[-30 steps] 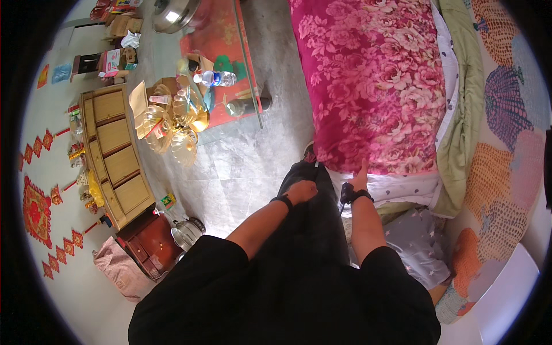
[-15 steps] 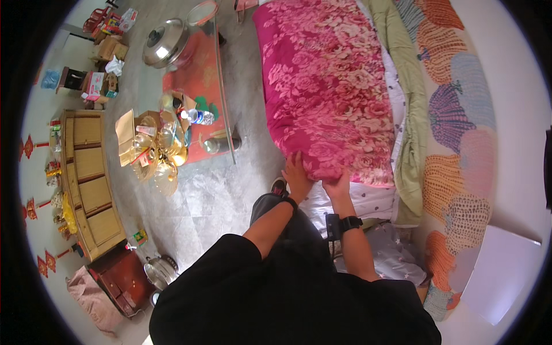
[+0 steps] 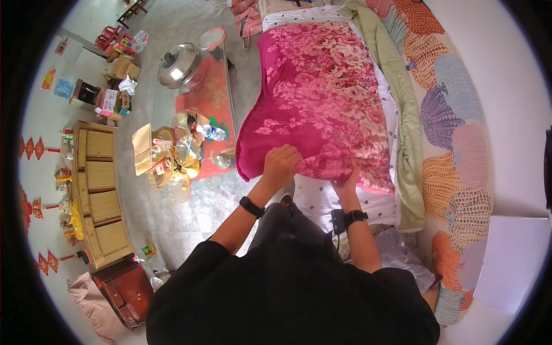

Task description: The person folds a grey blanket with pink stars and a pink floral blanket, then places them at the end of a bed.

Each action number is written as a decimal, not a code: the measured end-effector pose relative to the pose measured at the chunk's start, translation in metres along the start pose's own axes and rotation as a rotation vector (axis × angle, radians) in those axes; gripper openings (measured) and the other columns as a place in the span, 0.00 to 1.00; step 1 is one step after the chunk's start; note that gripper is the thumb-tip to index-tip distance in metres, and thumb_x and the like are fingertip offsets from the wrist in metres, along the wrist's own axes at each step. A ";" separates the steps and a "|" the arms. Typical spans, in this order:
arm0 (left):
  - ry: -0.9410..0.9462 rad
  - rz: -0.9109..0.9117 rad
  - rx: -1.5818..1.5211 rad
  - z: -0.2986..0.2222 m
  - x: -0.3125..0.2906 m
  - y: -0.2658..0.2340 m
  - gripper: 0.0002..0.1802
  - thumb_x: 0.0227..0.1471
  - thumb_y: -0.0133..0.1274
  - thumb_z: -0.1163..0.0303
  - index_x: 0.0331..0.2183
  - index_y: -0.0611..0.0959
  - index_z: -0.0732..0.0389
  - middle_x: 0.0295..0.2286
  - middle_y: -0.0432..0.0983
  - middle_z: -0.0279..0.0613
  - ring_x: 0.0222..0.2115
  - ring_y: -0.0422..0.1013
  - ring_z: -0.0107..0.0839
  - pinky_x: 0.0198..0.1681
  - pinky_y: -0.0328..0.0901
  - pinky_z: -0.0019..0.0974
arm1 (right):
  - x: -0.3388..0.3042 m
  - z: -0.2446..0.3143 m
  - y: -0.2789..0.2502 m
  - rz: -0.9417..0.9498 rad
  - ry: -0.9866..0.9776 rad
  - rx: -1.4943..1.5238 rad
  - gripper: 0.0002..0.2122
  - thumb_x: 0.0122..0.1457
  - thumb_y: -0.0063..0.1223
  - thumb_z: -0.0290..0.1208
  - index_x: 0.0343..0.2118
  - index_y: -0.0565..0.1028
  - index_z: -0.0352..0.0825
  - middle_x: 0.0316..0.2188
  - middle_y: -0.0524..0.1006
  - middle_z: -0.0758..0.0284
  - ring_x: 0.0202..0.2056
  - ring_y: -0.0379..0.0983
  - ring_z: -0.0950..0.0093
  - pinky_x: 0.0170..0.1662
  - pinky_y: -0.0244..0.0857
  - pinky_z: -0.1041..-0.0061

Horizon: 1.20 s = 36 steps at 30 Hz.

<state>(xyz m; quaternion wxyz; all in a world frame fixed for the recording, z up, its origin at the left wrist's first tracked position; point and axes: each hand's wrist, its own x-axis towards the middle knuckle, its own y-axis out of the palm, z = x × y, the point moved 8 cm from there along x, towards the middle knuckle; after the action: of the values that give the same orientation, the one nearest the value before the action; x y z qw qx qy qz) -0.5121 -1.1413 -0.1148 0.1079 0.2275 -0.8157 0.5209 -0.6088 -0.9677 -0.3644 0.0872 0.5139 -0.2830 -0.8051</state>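
Note:
A magenta blanket with a pink flower pattern (image 3: 328, 86) lies spread over a bed ahead of me. My left hand (image 3: 282, 164) is closed on its near edge, toward the left corner, which hangs past the bed's side. At the near edge further right, my right hand (image 3: 347, 179) grips the blanket too, its fingers partly hidden under the cloth. Between both hands the edge is bunched in a fold. Beneath the blanket shows a white sheet with small dark marks (image 3: 374, 214). A green quilt (image 3: 402, 115) runs along the bed's right side.
Left of the bed stands a glass-topped table (image 3: 229, 86) bearing a lidded steel pan (image 3: 178, 66) and a plastic bottle (image 3: 215, 133). A wooden cabinet (image 3: 103, 198) lines the left wall. Patterned wall covering (image 3: 443, 115) borders the bed's right. A grey bag (image 3: 402, 259) sits near my right arm.
My left hand has moved left and slightly up, drawing the blanket's near left corner outward over the bed's side. My right hand has shifted slightly right, still on the near edge.

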 end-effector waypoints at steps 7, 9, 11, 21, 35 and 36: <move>0.071 -0.091 -0.035 -0.022 0.018 -0.072 0.08 0.27 0.55 0.72 0.15 0.71 0.59 0.16 0.64 0.37 0.19 0.64 0.35 0.19 0.58 0.35 | 0.055 0.075 -0.107 -0.089 -0.364 0.075 0.15 0.49 0.48 0.50 0.29 0.70 0.43 0.25 0.72 0.72 0.27 0.68 0.72 0.29 0.63 0.73; 0.090 -0.093 0.007 -0.023 0.014 -0.087 0.07 0.26 0.55 0.73 0.15 0.72 0.59 0.16 0.64 0.37 0.19 0.64 0.35 0.19 0.58 0.35 | 0.034 0.117 -0.089 -0.080 -0.394 0.027 0.14 0.50 0.47 0.48 0.30 0.70 0.42 0.27 0.72 0.71 0.28 0.68 0.72 0.29 0.64 0.74; 0.102 -0.101 -0.007 -0.024 0.016 -0.098 0.07 0.26 0.55 0.74 0.15 0.72 0.60 0.16 0.64 0.38 0.19 0.64 0.35 0.18 0.58 0.35 | 0.010 0.152 -0.065 -0.067 -0.422 0.001 0.13 0.51 0.46 0.45 0.32 0.70 0.41 0.29 0.72 0.70 0.29 0.69 0.72 0.29 0.65 0.75; 0.010 -0.195 0.128 0.001 0.025 -0.136 0.10 0.26 0.57 0.74 0.17 0.72 0.60 0.16 0.65 0.40 0.20 0.66 0.39 0.20 0.58 0.37 | -0.078 0.346 0.113 0.342 -0.663 -0.176 0.10 0.51 0.42 0.32 0.34 0.70 0.35 0.33 0.73 0.66 0.32 0.72 0.71 0.31 0.68 0.77; 0.211 -0.005 -0.265 -0.134 -0.005 -0.232 0.12 0.29 0.60 0.72 0.21 0.73 0.61 0.16 0.65 0.39 0.19 0.65 0.38 0.18 0.57 0.37 | -0.330 0.453 0.049 0.291 -1.338 -0.756 0.19 0.52 0.41 0.37 0.43 0.64 0.28 0.31 0.71 0.63 0.29 0.70 0.70 0.34 0.68 0.75; 0.203 0.086 -0.314 -0.134 -0.014 -0.223 0.13 0.28 0.58 0.74 0.23 0.73 0.60 0.18 0.66 0.39 0.21 0.66 0.39 0.20 0.58 0.38 | -0.324 0.451 0.016 0.470 -1.109 -0.675 0.19 0.53 0.40 0.38 0.42 0.65 0.28 0.28 0.70 0.65 0.26 0.69 0.72 0.32 0.67 0.76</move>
<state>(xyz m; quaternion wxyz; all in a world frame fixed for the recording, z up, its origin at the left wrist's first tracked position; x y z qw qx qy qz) -0.4006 -1.0957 0.1160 0.2014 0.1190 -0.8809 0.4114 -0.8584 -0.6756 0.0372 0.2570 -0.1043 -0.1236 -0.9528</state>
